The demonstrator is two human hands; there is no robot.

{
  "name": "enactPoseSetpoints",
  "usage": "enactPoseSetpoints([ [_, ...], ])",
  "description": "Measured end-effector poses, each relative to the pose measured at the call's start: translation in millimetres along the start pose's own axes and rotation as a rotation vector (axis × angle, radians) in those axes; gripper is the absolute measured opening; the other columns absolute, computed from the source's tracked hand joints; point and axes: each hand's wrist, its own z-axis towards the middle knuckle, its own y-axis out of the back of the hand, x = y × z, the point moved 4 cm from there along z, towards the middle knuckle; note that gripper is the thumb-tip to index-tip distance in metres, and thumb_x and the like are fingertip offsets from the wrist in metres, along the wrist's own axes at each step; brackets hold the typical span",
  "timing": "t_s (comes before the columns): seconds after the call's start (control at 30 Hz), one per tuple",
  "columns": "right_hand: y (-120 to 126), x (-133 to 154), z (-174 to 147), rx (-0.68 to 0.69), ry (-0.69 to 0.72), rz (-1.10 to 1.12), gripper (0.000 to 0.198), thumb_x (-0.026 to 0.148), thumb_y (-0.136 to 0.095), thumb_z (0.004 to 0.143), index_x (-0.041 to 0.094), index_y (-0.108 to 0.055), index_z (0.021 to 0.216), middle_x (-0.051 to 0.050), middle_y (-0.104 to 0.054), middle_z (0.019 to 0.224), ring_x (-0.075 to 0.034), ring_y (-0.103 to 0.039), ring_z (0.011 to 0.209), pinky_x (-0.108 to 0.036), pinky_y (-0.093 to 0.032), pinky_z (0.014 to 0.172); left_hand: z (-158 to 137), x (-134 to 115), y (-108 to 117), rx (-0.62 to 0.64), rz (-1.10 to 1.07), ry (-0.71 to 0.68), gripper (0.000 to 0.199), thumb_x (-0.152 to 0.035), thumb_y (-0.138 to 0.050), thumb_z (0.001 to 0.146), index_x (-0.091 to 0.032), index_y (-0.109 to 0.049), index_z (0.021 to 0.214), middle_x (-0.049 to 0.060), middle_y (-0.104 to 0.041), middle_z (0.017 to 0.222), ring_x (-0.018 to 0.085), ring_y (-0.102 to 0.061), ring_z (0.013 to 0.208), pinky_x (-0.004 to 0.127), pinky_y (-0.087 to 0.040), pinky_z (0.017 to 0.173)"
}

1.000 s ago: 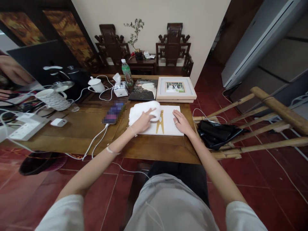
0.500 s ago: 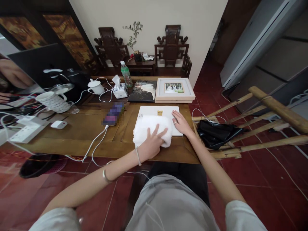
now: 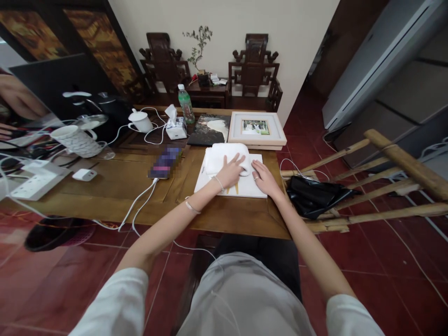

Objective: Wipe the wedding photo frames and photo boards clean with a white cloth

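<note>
While a cabled smartphone (image 3: 161, 169) lies at the left, a stretch of tabletop separates it from the thin white board (image 3: 252, 188) near the right front corner of the wooden table (image 3: 241, 219). Angled in over the front edge, the left hand (image 3: 230, 173) rests palm-down, fingers spread on a folded white towel (image 3: 219, 154) without closing round it; the towel overhangs the board's back edge. The right hand (image 3: 265, 179) lies flat, unclenched, on the board's right edge. Beyond, a narrow wooden margin borders the table's right edge, beside a bamboo-pole frame (image 3: 406, 163).
</note>
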Motion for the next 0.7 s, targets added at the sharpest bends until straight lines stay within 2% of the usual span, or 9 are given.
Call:
enactPoseSetpoints([
  [0.1, -0.3, 0.2, 0.6, 0.001, 0.002, 0.008, 0.048, 0.026, -0.041, 0.090, 0.015, -0.053, 0.136, -0.011, -0.047, 0.146, -0.026, -0.036, 0.141, -0.050, -0.026, 0.119, -24.9, -19.0, 0.4, 0.016, 0.019, -0.079, 0.046, 0.001, -0.044, 0.076, -0.014, -0.069, 0.112, 0.013, -0.031, 0.155, 0.037, -0.019, 0.144, 0.067, -0.023, 0.109],
  [0.27, -1.0, 0.0, 1.0, -0.012, 0.014, 0.022, 0.048, 0.023, -0.041, 0.089, 0.018, -0.054, 0.135, -0.009, -0.049, 0.145, -0.025, -0.037, 0.140, -0.051, -0.027, 0.118, -87.8, -58.4, 8.2, 0.025, 0.021, -0.206, 0.036, -0.003, -0.048, 0.077, -0.012, -0.073, 0.100, 0.014, -0.036, 0.152, 0.037, -0.025, 0.143, 0.056, -0.025, 0.114],
  [0.33, -1.0, -0.1, 0.8, -0.019, 0.010, 0.011, 0.047, 0.024, -0.041, 0.090, 0.017, -0.054, 0.134, -0.009, -0.049, 0.145, -0.025, -0.037, 0.140, -0.051, -0.027, 0.118, -97.4, -63.6, 10.4, 0.030, 0.027, -0.224, 0.035, -0.004, -0.049, 0.076, -0.013, -0.073, 0.099, 0.014, -0.036, 0.152, 0.036, -0.027, 0.142, 0.054, -0.027, 0.113],
  [0.43, -0.6, 0.2, 0.4, -0.013, 0.002, 0.001, 0.047, 0.027, -0.040, 0.091, 0.015, -0.055, 0.134, -0.010, -0.049, 0.145, -0.025, -0.037, 0.140, -0.048, -0.027, 0.119, -81.0, -52.8, 11.0, 0.049, 0.022, -0.201, 0.039, -0.003, -0.047, 0.077, -0.012, -0.072, 0.105, 0.013, -0.037, 0.152, 0.035, -0.028, 0.142, 0.053, -0.029, 0.112],
  [0.57, 1.1, 0.8, -0.1, -0.006, -0.016, 0.040, 0.048, 0.031, -0.043, 0.091, 0.016, -0.054, 0.135, -0.011, -0.048, 0.145, -0.025, -0.037, 0.140, -0.049, -0.026, 0.119, -30.2, -20.6, 8.2, 0.066, 0.009, -0.101, 0.045, -0.002, -0.047, 0.076, -0.012, -0.067, 0.116, 0.014, -0.035, 0.153, 0.034, -0.026, 0.143, 0.054, -0.029, 0.112],
  [0.7, 7.1, 0.8, -0.4, -0.082, -0.084, 0.145, 0.049, 0.039, -0.043, 0.092, 0.020, -0.052, 0.137, -0.007, -0.048, 0.146, -0.024, -0.040, 0.138, -0.047, -0.027, 0.118, -2.4, -7.6, 4.5, 0.024, -0.004, -0.044, 0.048, -0.001, -0.045, 0.078, -0.013, -0.065, 0.120, 0.013, -0.032, 0.154, 0.033, -0.022, 0.144, 0.055, -0.025, 0.113],
])
